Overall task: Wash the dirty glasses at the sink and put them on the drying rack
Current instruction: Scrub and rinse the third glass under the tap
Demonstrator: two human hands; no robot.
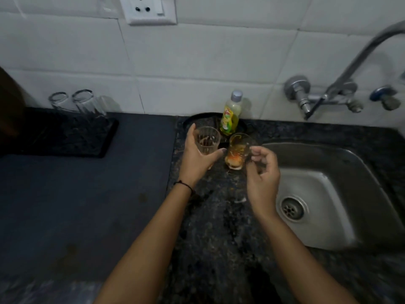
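My left hand (196, 155) grips a clear ribbed glass (207, 140) with brown residue at its bottom, held upright over the dark granite counter. Right beside it stands a second dirty glass (237, 150) with orange residue; my right hand (263, 170) is at its right side, fingertips pinched at its rim or wall. Two clean glasses (74, 103) stand upside down on the black drying rack (72, 137) at the far left. The steel sink (324, 194) lies to the right, its basin bare with a drain.
A yellow dish-soap bottle (231, 116) stands on a black round tray (203, 119) just behind the glasses. The wall tap (341, 84) arches over the sink at top right. A wall socket (151, 9) sits high on the white tiles.
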